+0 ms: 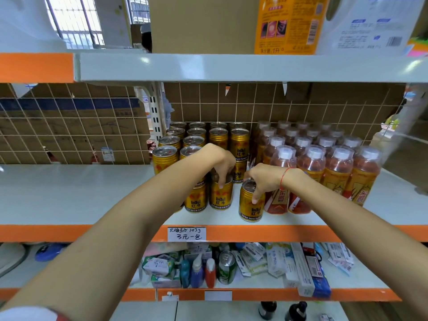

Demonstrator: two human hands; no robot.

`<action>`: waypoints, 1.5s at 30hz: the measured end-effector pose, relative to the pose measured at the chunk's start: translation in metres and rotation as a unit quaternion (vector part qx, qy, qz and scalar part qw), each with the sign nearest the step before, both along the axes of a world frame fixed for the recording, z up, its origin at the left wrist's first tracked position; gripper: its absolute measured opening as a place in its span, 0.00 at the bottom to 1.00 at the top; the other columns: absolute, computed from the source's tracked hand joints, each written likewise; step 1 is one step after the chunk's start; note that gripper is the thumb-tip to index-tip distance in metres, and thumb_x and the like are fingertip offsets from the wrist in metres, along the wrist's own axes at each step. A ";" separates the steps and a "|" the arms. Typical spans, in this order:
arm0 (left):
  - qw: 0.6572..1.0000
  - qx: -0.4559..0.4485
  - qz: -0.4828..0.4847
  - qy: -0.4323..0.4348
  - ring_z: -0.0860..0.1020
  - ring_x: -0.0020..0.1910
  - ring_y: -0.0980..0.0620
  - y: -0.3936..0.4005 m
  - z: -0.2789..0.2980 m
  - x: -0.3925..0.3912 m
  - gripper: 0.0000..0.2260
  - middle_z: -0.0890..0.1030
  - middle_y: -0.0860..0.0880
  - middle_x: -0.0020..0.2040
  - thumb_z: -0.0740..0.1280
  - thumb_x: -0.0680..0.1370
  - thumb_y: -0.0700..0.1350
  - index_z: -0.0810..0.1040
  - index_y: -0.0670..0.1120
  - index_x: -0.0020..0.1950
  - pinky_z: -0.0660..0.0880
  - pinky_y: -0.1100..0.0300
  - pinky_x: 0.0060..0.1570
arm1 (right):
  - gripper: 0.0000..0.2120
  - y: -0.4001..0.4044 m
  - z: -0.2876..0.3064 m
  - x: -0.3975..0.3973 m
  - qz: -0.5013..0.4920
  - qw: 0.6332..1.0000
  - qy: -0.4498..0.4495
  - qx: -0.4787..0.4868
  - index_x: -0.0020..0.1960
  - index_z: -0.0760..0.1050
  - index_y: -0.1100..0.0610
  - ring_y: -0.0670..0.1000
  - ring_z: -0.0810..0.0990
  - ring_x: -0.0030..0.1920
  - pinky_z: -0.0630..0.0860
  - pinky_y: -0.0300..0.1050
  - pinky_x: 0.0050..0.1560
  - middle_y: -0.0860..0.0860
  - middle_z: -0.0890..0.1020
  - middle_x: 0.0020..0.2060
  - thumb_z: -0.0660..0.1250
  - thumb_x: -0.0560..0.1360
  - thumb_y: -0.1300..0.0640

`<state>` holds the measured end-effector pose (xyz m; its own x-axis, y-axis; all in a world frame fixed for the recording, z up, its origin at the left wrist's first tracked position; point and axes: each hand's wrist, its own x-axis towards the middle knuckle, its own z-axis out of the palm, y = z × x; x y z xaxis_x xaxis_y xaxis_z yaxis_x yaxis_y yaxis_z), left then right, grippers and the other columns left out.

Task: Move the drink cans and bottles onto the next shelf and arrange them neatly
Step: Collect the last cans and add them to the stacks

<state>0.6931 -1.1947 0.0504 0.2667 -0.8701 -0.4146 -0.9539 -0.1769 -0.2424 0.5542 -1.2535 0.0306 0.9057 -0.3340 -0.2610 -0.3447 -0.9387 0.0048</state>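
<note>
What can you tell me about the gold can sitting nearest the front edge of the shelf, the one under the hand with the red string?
The gold can is a short metal drink can with red print, dark lettering and a silver pull-tab top. It stands upright on the pale shelf, forward of the other cans, just left of the front bottles. The right hand grips it from above, fingers down its side.

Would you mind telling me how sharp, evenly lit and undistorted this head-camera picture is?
Head view: the gold cans under the left hand and right hand are sharp, labels readable; wide-angle distortion bows the upper shelf edge; soft glare spots sit on that edge; the bottles blur toward the right margin; the window is bright, slightly washed out.
</note>
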 end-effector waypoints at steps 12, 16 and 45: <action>1.000 -0.005 0.014 -0.027 0.74 0.47 0.51 -0.006 0.006 0.010 0.28 0.75 0.45 0.63 0.73 0.72 0.50 0.70 0.43 0.70 0.73 0.61 0.41 | 0.35 -0.004 -0.002 0.004 0.001 1.000 0.005 0.001 0.69 0.67 0.59 0.56 0.75 0.59 0.71 0.42 0.50 0.56 0.75 0.61 0.76 0.67 0.51; 0.999 -0.004 0.022 -0.034 0.74 0.59 0.47 -0.009 0.004 0.016 0.29 0.73 0.45 0.66 0.72 0.73 0.49 0.69 0.43 0.71 0.75 0.58 0.51 | 0.35 -0.005 -0.002 0.006 0.001 1.000 0.009 -0.003 0.69 0.68 0.59 0.56 0.75 0.58 0.74 0.44 0.52 0.56 0.76 0.60 0.76 0.67 0.50; 0.998 0.007 0.019 -0.062 0.72 0.65 0.45 -0.015 -0.004 0.023 0.29 0.70 0.44 0.69 0.68 0.76 0.52 0.63 0.44 0.74 0.73 0.54 0.57 | 0.35 -0.007 -0.004 0.010 -0.007 1.000 0.015 0.003 0.70 0.67 0.59 0.56 0.75 0.59 0.74 0.45 0.52 0.56 0.75 0.61 0.76 0.67 0.51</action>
